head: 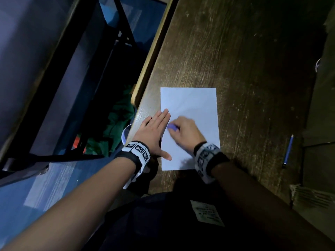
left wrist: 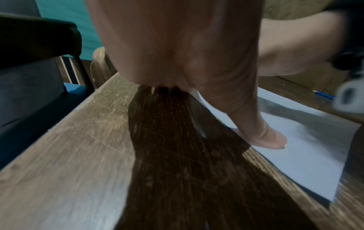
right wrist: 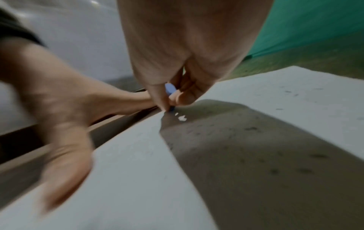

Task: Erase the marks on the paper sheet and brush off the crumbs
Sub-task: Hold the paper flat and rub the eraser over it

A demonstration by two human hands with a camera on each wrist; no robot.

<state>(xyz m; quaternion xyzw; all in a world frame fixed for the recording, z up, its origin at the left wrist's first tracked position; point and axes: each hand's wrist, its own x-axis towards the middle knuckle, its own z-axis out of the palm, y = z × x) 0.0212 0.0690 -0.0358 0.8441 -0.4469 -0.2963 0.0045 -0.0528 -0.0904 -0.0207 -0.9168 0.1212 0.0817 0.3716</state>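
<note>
Dim light falls on a scratched dark wooden desk (head: pixel 244 69), with a blue floor and a dark chair frame off at nine o'clock. Nearest the body, the thin white paper sheet (head: pixel 192 102) lies flat on the desk at about six o'clock of the view. I judge it light, limp and quick to slide or crease, so it is best pinned by its edge, not picked up. The left hand (head: pixel 154 131) lies flat with straight fingers across the sheet's left edge, its thumb (left wrist: pixel 265 137) pressing on the paper. Just to its right, touching or nearly so, the right hand (head: pixel 184 131) pinches a small blue-violet eraser (head: pixel 172 127) between thumb and curled fingers, tip down on the sheet. Dark eraser crumbs (right wrist: pixel 252 128) are scattered over the paper. Well apart, at three o'clock, lies a blue pencil (head: pixel 288 151).
</note>
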